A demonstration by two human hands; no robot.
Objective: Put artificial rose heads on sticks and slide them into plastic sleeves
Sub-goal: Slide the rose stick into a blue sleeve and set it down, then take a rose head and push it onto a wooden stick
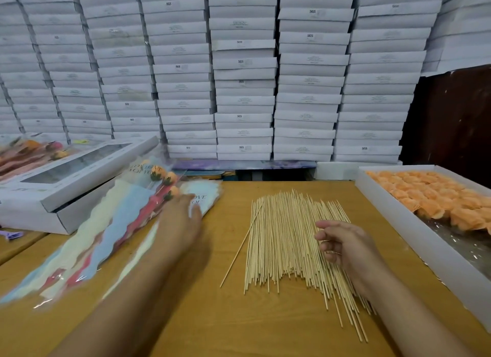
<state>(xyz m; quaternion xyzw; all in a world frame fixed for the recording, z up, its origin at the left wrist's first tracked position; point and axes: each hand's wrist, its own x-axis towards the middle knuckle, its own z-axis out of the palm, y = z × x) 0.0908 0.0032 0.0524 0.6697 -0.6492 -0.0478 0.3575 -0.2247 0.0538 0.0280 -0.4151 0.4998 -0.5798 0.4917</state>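
Far left, finished roses (170, 180) in plastic sleeves (106, 234), fanned across the surface (212, 316), left hand (179, 221) flat and spread on them — blurred. Middle, pile of sticks (289, 239), right hand (342, 245) loosely curled above, pinching nothing; far right, box (398, 218) of orange rose heads (435, 194). Probably between pieces — next, one stick and one head.

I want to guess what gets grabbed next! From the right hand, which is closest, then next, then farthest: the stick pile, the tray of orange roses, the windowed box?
1. Stick pile: directly beneath the right hand.
2. Tray of orange roses: off to its right.
3. Windowed box: far left, beyond the left hand.
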